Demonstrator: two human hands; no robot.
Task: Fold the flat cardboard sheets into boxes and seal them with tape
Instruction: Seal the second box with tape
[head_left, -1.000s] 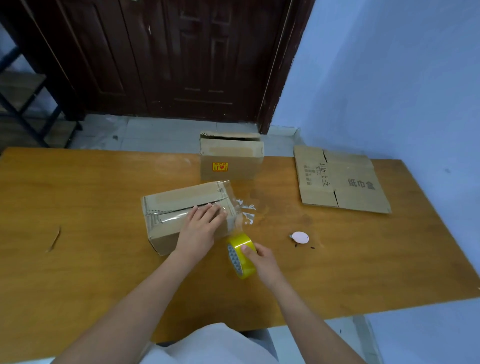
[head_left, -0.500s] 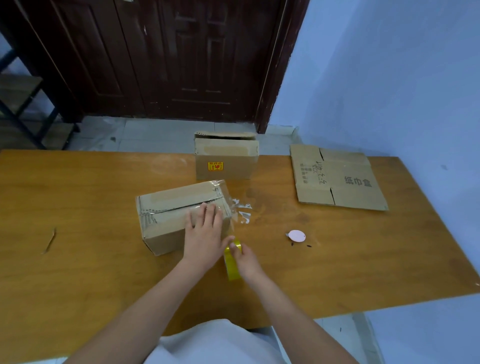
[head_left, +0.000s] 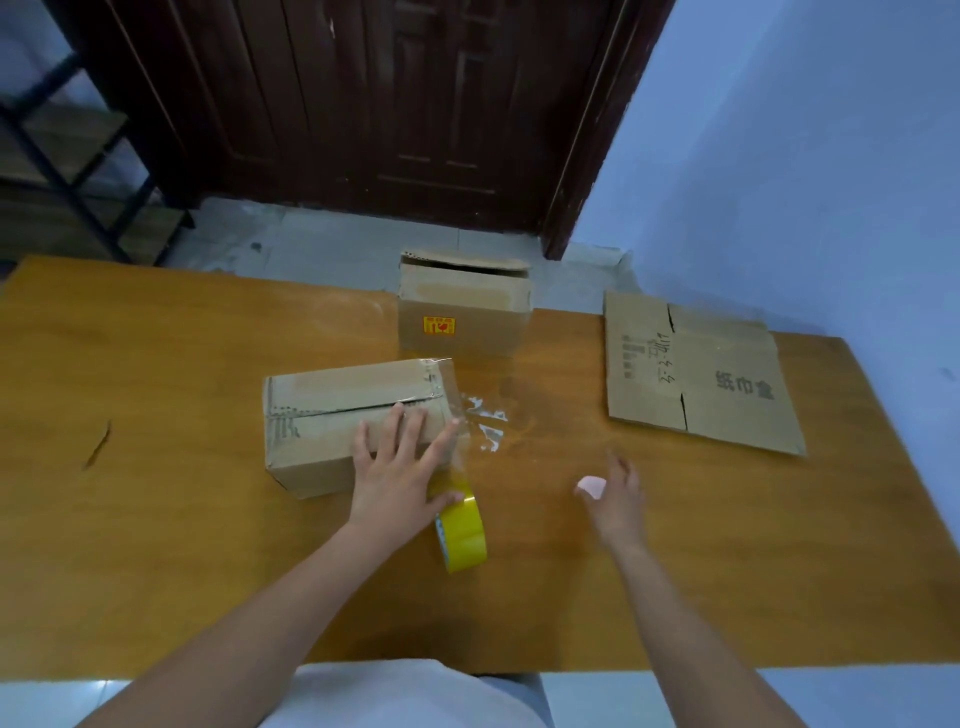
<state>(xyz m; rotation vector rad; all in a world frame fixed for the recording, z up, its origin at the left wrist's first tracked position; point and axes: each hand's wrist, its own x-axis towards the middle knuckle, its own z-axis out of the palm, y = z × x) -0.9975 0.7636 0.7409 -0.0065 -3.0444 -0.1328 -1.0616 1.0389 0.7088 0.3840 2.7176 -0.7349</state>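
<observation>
Lying on its side near the middle of the table (head_left: 156, 545), the box (head_left: 332, 415) has clear tape running along its top seam and off its right end. The left hand (head_left: 400, 467) presses flat on the box's near right corner, fingers spread and straight. A stretch of tape leads from that corner down to the yellow roll (head_left: 462, 535), which stands on edge just in front of the box, touching the left thumb. Right of the box, the right hand (head_left: 615, 499) hovers with relaxed fingers over a small pink disc (head_left: 589, 486), gripping nothing. Crumpled tape scraps (head_left: 485, 423) lie just right of the box. Behind it stands a second box (head_left: 462, 312) with a yellow sticker. Farther right lies a flat sheet (head_left: 696, 374).
</observation>
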